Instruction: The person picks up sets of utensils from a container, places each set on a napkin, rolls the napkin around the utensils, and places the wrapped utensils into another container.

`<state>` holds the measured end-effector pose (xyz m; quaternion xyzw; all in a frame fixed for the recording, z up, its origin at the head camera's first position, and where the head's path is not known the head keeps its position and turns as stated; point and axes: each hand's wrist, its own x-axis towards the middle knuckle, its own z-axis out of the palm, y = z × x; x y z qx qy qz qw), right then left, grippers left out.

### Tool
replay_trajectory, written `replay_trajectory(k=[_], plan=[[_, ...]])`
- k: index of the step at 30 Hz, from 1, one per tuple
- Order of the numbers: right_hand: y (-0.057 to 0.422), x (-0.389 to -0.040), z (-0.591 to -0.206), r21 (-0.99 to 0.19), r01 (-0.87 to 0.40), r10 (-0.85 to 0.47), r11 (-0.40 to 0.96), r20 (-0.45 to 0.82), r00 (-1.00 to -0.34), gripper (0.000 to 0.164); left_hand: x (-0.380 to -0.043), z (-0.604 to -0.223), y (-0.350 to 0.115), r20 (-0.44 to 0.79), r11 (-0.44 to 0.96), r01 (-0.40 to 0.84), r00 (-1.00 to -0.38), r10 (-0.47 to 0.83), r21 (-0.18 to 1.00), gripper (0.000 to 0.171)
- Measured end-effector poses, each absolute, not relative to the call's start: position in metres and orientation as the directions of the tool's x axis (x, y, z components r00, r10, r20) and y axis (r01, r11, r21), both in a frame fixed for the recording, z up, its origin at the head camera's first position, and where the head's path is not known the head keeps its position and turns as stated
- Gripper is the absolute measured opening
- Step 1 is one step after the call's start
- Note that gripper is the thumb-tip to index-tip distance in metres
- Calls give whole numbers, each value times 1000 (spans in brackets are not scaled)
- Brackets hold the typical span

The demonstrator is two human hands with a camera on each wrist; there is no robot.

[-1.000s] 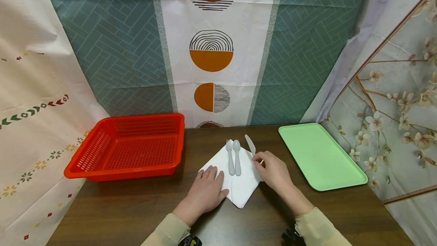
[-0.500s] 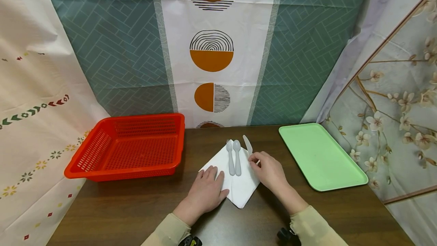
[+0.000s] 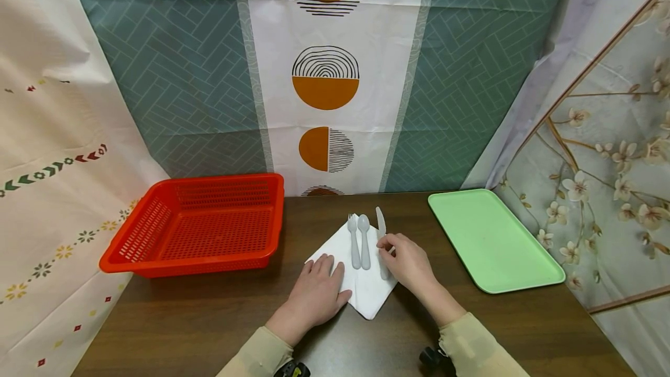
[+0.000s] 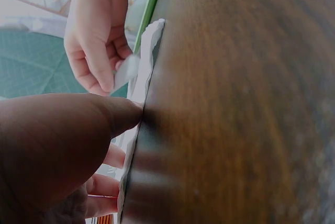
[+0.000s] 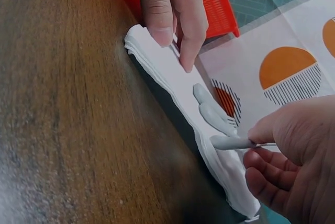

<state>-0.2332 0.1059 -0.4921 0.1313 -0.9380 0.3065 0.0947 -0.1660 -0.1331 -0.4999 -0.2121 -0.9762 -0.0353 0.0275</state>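
Note:
A folded white napkin [image 3: 369, 301] lies on the table with one corner toward the person. On it, side by side, are a grey fork [image 3: 354, 243] and a grey spoon [image 3: 364, 243], heads pointing away. My left hand [image 3: 316, 292] rests on the napkin's left part, fingers extended. My right hand [image 3: 409, 262] pinches a grey knife [image 3: 381, 223] between thumb and fingers, to the right of the spoon. The knife's blade points away, and in the right wrist view its handle [image 5: 230, 142] hangs close over the napkin's surface, tilted.
A red plastic basket [image 3: 191, 266] with perforated walls stands at the back left of the brown table [image 3: 209, 324]. At the right lies a light green tray [image 3: 497, 243]. Patterned cloths [image 3: 335, 34] hang behind and at both sides.
The right hand has moved left with the knife, bringing it over the napkin's right part and turning it nearer to parallel with the spoon. The left hand has stayed in place.

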Motion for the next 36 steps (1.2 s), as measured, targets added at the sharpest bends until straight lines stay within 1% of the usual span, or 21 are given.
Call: replay_trajectory(k=[24, 36], plan=[[98, -240, -500, -552, -267, -204, 790, 174, -963, 14, -167, -499, -132, 52, 912, 405, -914, 403, 59, 64], [95, -243, -500, -531, -269, -215, 804, 162, -963, 19, -169, -499, -132, 38, 914, 401, -916, 399, 61, 65]])
